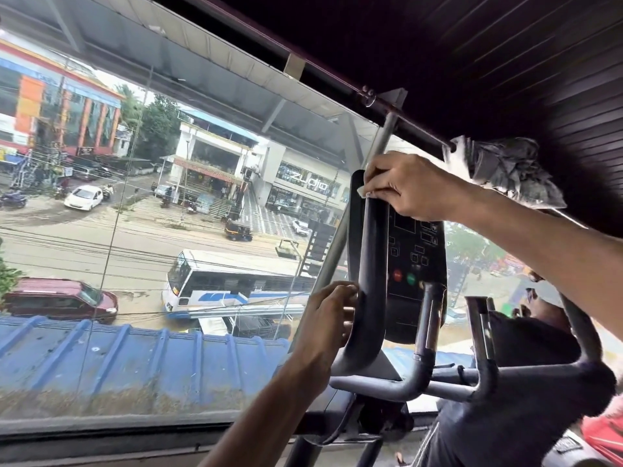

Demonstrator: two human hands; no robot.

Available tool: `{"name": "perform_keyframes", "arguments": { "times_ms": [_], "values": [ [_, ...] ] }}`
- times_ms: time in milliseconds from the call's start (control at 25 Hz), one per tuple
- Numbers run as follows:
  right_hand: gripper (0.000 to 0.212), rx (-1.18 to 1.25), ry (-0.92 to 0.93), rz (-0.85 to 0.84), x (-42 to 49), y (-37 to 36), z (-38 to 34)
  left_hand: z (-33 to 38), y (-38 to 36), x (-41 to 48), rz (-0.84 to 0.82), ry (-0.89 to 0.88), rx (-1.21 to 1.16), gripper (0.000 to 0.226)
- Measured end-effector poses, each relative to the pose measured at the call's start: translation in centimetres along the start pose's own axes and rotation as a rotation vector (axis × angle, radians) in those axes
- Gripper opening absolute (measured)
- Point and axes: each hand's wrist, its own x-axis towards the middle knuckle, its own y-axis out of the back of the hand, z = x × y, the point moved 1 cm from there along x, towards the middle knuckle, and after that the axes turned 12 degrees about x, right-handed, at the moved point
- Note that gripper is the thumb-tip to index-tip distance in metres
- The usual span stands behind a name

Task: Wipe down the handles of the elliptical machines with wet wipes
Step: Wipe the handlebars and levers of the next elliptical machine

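The elliptical's black left handle (371, 264) rises in a curve beside the console (416, 264). My right hand (411, 187) grips the top of this handle, with a white wet wipe (361, 191) pressed under its fingers; only a corner of the wipe shows. My left hand (328, 318) holds the same handle lower down, fingers curled round its left side. A second upright grip (428, 318) and a further one (480, 325) stand to the right on the grey crossbar (414, 389).
A large glass window (135, 230) stands right behind the machine, with a street, a bus and cars below. A dark rail (337, 85) and slatted ceiling run overhead. A crumpled grey cloth (509, 166) hangs at the upper right. A metal pole (381, 143) rises behind the handle.
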Motion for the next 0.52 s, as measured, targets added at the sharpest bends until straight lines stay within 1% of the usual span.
{"name": "perform_keyframes", "arguments": {
  "times_ms": [80, 200, 280, 400, 520],
  "values": [
    [0.020, -0.012, 0.003, 0.009, 0.3, -0.2, 0.0, 0.1, 0.0, 0.0, -0.008, -0.016, -0.003, 0.026],
    [0.020, -0.048, -0.066, 0.043, 1.0, 0.0, 0.8, 0.2, -0.1, -0.1, -0.005, -0.020, 0.006, 0.028],
    [0.020, -0.067, -0.074, 0.036, 1.4, 0.2, 1.1, 0.0, -0.2, 0.0, -0.005, -0.020, 0.002, 0.027],
    [0.021, -0.111, -0.100, 0.073, 1.8, 0.1, 1.2, -0.3, -0.2, 0.2, 0.003, -0.018, -0.012, 0.024],
    [0.021, -0.106, -0.094, 0.006, 2.1, 0.0, 0.8, -0.7, -0.1, 0.2, 0.031, -0.018, -0.017, 0.025]
  ]
}}
